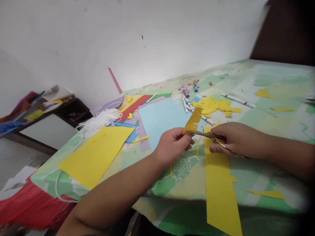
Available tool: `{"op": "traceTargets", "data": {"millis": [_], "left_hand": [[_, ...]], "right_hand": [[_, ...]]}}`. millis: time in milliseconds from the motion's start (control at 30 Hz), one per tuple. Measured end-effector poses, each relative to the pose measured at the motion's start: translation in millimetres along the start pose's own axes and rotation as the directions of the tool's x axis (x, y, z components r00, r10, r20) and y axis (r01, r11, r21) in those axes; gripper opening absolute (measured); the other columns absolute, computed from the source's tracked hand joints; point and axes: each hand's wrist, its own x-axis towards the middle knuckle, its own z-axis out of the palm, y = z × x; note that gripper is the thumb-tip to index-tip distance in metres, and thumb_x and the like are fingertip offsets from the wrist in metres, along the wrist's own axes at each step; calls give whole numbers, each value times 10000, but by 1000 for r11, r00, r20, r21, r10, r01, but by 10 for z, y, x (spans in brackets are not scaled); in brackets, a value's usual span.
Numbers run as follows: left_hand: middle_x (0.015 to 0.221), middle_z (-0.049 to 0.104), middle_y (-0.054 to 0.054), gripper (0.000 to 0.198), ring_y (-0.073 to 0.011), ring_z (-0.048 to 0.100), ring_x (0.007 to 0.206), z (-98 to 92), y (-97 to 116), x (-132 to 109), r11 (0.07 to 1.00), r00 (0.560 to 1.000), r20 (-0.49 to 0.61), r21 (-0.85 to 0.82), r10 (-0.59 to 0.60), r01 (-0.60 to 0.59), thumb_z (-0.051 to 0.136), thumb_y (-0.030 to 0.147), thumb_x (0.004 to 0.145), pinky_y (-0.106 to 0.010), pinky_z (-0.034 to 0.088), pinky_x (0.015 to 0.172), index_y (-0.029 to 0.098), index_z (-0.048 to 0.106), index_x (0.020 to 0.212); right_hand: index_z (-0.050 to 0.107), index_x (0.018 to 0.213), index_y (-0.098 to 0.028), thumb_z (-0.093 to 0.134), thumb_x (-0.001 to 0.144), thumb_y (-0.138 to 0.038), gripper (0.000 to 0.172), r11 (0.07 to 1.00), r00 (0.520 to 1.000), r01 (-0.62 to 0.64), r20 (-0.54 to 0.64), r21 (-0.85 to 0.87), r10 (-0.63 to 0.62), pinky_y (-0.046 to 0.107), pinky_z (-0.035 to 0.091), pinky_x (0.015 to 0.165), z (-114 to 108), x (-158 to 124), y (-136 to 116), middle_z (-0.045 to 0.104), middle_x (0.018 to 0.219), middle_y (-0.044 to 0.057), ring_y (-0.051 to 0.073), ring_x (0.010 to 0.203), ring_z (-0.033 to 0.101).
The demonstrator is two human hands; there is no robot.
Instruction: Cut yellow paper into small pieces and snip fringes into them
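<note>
Taking the pale blue rectangular sheet of paper [159,114] as my landmark, I am holding a short, deep-yellow strip of paper fringed along one side [193,121] just beyond its right edge as I am seeing it. My left hand [173,144] is covering part of the sheet's near right side and pinching the strip's lower end between thumb and fingers, so it is the hand nearer the strip.

The strip's long axis is rising from my fingertips and leaning away to the right, with its cut teeth facing my right hand [237,139]. That hand, well to the right of the blue sheet, is wrapping around the handles of slim metal scissors with thin looped grips [214,137]. The blades are pointing back toward the sheet, running crosswise to the strip, and their tips are lying right by its pinched end; I cannot tell whether they are parted.

My hands are sitting apart, with the scissors bridging the gap. A long, plain yellow paper band [220,190] is lying below the scissors, to the near right of the blue sheet, and a heap of fringed yellow paper scraps [213,105] is resting to its right.
</note>
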Motion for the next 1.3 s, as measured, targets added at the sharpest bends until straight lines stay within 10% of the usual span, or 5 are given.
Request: {"op": "traceTargets", "data": {"millis": [1300], "left_hand": [[470, 398, 63, 178, -59, 358, 461, -22, 3, -40, 988, 995, -27, 127, 96, -92, 479, 303, 726, -204, 280, 461, 159, 517, 629]], "right_hand": [[463, 587, -209, 407, 681, -689, 492, 997, 997, -77, 9, -7, 77, 259, 238, 465, -25, 19, -54, 533, 568, 26, 156, 529, 441]]}}
